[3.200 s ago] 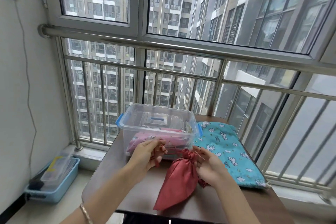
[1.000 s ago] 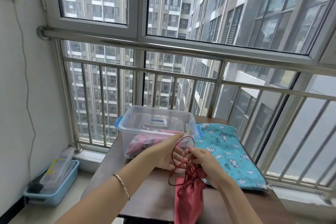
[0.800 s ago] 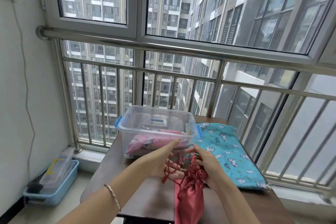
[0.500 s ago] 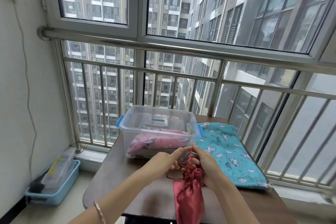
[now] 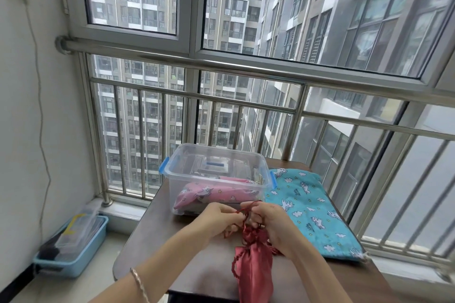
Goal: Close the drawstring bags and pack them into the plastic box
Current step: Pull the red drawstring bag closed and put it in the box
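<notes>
A red satin drawstring bag (image 5: 254,270) lies on the brown table (image 5: 192,261) in front of me, its neck gathered tight. My left hand (image 5: 216,216) and my right hand (image 5: 273,221) meet just above the neck, each pinching the red cord (image 5: 246,206). Behind them stands the clear plastic box (image 5: 216,167) with blue latches, a pink unicorn-print bag (image 5: 211,192) lying inside it. A teal unicorn-print bag (image 5: 310,209) lies flat on the table to the right of the box.
A steel railing (image 5: 246,66) and window run close behind the table. On the floor at the left sits a light blue tray (image 5: 73,256) with a clear lidded box in it. A white wall with a hanging cable stands on the left.
The red bag's mouth has been drawn shut and the bag turned to point toward me. The long cord loops have shortened, and both hands have come together above the neck.
</notes>
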{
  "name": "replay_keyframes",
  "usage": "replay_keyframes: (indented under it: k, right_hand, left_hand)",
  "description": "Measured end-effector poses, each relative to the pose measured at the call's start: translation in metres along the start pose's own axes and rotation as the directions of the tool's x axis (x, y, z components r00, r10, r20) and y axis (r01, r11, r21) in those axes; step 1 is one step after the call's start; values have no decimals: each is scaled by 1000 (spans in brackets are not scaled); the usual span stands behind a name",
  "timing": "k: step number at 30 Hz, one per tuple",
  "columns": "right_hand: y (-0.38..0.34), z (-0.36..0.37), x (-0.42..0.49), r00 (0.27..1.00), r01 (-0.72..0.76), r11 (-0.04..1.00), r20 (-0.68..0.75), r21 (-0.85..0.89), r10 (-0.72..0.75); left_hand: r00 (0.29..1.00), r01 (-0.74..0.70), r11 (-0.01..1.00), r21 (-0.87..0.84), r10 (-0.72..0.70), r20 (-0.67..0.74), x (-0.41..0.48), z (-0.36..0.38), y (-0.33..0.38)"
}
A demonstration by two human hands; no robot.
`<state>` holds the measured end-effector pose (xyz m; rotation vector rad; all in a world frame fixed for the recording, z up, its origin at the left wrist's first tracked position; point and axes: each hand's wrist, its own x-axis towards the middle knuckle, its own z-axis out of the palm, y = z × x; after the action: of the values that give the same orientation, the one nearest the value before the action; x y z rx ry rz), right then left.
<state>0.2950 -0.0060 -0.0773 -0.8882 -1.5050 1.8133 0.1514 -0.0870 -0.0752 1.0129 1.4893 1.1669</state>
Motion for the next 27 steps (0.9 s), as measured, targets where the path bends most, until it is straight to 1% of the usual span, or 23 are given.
replay_keyframes:
  k: [2, 3, 5, 6, 7, 8, 10, 11, 13, 14, 15, 17, 19, 21, 22, 24, 27]
  right_hand:
    - [-2, -2, -2, 1000, -15, 996, -8, -93, 14]
    - [-3, -4, -4, 1000, -20, 991, -17, -134, 18]
    - [-4, -7, -6, 999, -32, 987, -31, -159, 27]
    - [-4, -8, -6, 999, -37, 987, -44, -160, 30]
    - [-5, -9, -7, 998, -41, 987, -60, -157, 32]
    - [-5, -9, -7, 996, -45, 988, -79, -147, 33]
    - [-7, -9, -8, 994, -44, 990, -103, -132, 30]
    - [-8, -9, -9, 994, -41, 990, -104, -133, 27]
    - [-9, -10, -10, 995, -34, 988, -102, -151, 19]
    - [-9, -10, -9, 994, -33, 985, -104, -167, 15]
    - [-9, -11, -9, 994, -33, 983, -113, -179, 13]
    - [-8, -12, -8, 988, -41, 981, -157, -189, 11]
    - [-9, -11, -7, 981, -60, 984, -193, -169, 27]
    - [-9, -8, -6, 980, -71, 980, -196, -186, 33]
    - [-9, -6, -6, 982, -69, 973, -188, -220, 27]
    - [-10, -3, -7, 988, -58, 947, -153, -317, 9]
    - [-15, 2, -10, 1000, 2, 887, -22, -461, -14]
  left_hand:
    - [997, 59, 998, -22, -60, -48, 2, 1, 1]
    - [992, 94, 993, -71, -99, -74, 3, 2, 1]
    - [978, 168, 946, -279, -196, -74, 3, 5, 3]
    - [974, 184, 910, -372, -219, -54, 2, 6, 4]
    - [972, 187, 883, -430, -229, -48, 1, 7, 6]
    - [970, 186, 872, -452, -235, -54, 3, 8, 5]
    - [972, 160, 887, -434, -217, -85, 4, 10, 1]
    - [974, 131, 911, -390, -191, -119, 6, 11, -1]
    - [975, 45, 982, -186, -84, -208, 9, 8, -4]
    - [968, -4, 994, -114, -25, -250, 9, 7, -5]
    - [958, -46, 994, -96, 16, -286, 9, 6, -6]
    - [938, -82, 988, -127, 34, -344, 10, 5, -9]
    - [921, -87, 974, -211, -2, -389, 9, 6, -11]
    - [905, -104, 959, -264, -19, -425, 8, 9, -14]
    - [901, -134, 955, -264, 7, -435, 7, 10, -14]
    - [916, -200, 953, -226, 99, -390, 6, 13, -11]
    - [937, -307, 939, -155, 269, -222, 6, 16, -2]
